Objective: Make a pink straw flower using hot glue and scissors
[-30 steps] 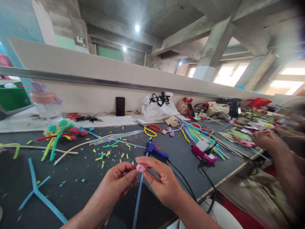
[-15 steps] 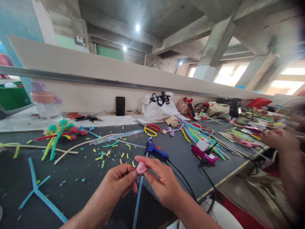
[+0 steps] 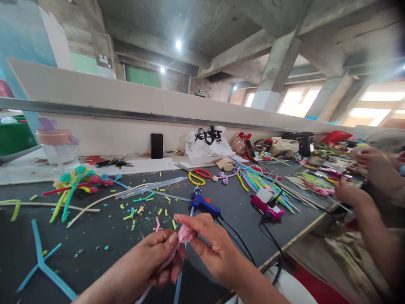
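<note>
Between my hands is a small pink pipe-cleaner bud (image 3: pixel 185 233) with a pale stem (image 3: pixel 168 259) running down to the lower left. My left hand (image 3: pixel 155 255) pinches the stem just below the bud, thumb on top. The fingers and thumb of my right hand (image 3: pixel 215 249) close round the bud from the right side. Just beyond my hands, a blue glue gun (image 3: pixel 207 205) lies on the dark table (image 3: pixel 117 261). A long translucent bluish stick (image 3: pixel 178 282) passes beneath my hands. A short pink piece (image 3: pixel 157 225) lies behind my left fingers.
Yellow and red-handled scissors (image 3: pixel 196 177), clear sticks (image 3: pixel 155 186) and coloured scraps (image 3: pixel 136 211) lie behind. Blue forked stems (image 3: pixel 41 261) and a pipe-cleaner bunch (image 3: pixel 74 181) are at left. A magenta power strip (image 3: pixel 267 207) and a co-worker's arm (image 3: pixel 360 207) are at right.
The bud has turned, so its pale stem now shows below my left thumb. My hands have shifted slightly down, and the view has moved a little. The co-worker's hands have moved.
</note>
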### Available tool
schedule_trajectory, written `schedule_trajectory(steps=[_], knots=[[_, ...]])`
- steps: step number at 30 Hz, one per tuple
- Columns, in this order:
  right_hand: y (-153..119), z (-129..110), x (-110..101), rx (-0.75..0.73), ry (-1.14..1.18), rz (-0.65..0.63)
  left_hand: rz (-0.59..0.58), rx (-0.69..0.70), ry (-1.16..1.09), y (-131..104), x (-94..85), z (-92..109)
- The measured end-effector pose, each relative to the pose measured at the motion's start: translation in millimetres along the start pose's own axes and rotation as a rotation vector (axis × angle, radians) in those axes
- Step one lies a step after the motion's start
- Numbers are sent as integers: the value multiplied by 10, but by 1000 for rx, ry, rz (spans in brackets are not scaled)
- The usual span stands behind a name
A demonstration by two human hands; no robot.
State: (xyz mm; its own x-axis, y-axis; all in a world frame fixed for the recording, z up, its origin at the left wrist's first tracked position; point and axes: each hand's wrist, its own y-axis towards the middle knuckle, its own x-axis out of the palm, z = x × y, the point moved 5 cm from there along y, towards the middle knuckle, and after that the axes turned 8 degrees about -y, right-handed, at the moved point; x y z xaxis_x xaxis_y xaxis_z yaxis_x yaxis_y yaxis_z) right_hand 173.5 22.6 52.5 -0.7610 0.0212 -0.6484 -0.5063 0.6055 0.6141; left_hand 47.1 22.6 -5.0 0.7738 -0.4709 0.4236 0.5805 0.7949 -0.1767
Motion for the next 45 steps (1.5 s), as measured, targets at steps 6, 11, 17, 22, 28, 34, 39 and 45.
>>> schedule_trajectory(steps=[6, 11, 17, 22, 28, 34, 39, 45], knots=[[44, -99, -27, -95, 25, -103, -58, -46, -88, -56, 63, 0], [1, -73, -24, -105, 28, -76, 30, 14, -27, -96, 74, 52], [-46, -73, -14, -78, -13, -102, 84, 1, 30, -101, 60, 21], [-36, -101, -8, -84, -6, -90, 131, 39, 19, -70, 0, -5], [-60, -29, 3, 0, 163, -54, 186, 122, 116, -81, 9, 109], [-44, 169, -146, 180, 296, 200, 244, 333, 555, -294, -68, 566], [-52, 159, -71, 241, 305, 278, 363, 549, 891, -447, -258, 743], [-81, 74, 173, 247, 219, 163, 417, 777, 1108, -443, -320, 509]])
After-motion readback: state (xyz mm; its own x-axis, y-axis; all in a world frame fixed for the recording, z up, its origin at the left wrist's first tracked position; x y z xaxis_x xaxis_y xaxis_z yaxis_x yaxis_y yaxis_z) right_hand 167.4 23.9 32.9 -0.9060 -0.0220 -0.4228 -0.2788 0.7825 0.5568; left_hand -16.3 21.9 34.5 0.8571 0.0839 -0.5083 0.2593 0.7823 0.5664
